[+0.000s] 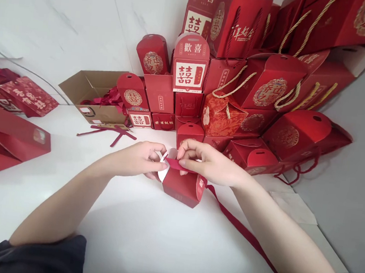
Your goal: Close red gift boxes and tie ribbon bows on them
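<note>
A small red gift box [182, 187] stands on the white table between my hands, its left end flap raised with the white inner face showing. My left hand [145, 161] pinches that flap at its slot, thumb on the white side. A dark red ribbon [235, 220] passes at the flap's slot, and my right hand [201, 160] grips it between thumb and fingers just above the box. From there the ribbon trails right, under my right forearm, to the table's front edge. The fingertips of both hands are close together, and my right hand hides part of the box top.
Stacked red gift boxes [191, 68] with rope handles fill the back and right. Behind my left hand, a cardboard carton [103, 113] holds red ribbons, with loose ribbon strips [117, 136] before it. More red boxes [9, 140] lie at the left on the white table [120, 234].
</note>
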A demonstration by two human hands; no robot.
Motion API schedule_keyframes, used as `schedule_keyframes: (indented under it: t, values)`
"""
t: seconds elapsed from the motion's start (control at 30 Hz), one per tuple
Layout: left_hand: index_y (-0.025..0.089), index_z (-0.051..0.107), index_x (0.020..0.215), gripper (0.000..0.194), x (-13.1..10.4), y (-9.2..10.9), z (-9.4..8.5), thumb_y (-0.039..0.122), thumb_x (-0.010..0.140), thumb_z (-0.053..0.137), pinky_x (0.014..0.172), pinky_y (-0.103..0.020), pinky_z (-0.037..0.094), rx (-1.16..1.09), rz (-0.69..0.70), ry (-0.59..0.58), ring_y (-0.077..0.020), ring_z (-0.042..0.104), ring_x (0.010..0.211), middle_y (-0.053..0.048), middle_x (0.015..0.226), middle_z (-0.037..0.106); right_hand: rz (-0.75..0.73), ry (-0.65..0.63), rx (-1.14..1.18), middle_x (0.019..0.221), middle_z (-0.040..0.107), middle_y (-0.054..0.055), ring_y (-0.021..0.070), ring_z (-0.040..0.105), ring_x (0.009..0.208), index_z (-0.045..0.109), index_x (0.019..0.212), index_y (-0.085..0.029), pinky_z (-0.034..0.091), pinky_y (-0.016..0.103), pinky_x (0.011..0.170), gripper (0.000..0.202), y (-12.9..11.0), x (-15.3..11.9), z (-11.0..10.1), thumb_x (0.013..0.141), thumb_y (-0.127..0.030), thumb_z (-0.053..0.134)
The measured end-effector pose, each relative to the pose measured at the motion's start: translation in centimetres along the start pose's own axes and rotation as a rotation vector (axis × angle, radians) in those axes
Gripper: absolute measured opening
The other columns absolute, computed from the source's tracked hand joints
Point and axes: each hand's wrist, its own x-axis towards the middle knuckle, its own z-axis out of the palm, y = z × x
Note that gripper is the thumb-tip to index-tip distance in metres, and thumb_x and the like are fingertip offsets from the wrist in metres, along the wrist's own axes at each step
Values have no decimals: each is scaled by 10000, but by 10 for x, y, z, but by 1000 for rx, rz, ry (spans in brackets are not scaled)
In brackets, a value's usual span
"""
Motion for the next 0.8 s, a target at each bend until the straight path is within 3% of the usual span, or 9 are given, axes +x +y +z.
schedule_keyframes:
  t: [0.3,0.5,0.67,0.8]
  values:
    - [198,520,890,240,0,-1,-2,393,813,637,748,-308,608,1,-21,-21,-109,583,684,40,684,528,63,15,25,721,605,-33,116,635,713,512,872,-189,471,273,741,64,4,4,-1,865,-179,575]
    - [194,495,850,262,-2,1,1,415,818,633,735,-312,608,20,-21,-3,-129,625,720,24,728,591,25,3,73,755,630,-11,130,642,768,513,880,-192,481,294,774,87,6,6,-1,889,-240,585]
    - [204,543,925,339,-4,5,2,509,808,631,706,-308,601,68,-30,9,-167,676,765,-4,782,659,10,-2,75,753,655,-3,122,625,739,512,895,-189,460,271,727,108,9,7,-1,887,-259,594]
    - [201,572,935,404,0,6,4,594,858,515,643,-272,576,97,-21,70,-184,707,752,-25,794,674,6,35,5,784,667,1,122,609,743,510,910,-190,436,266,709,119,13,10,3,881,-269,595]
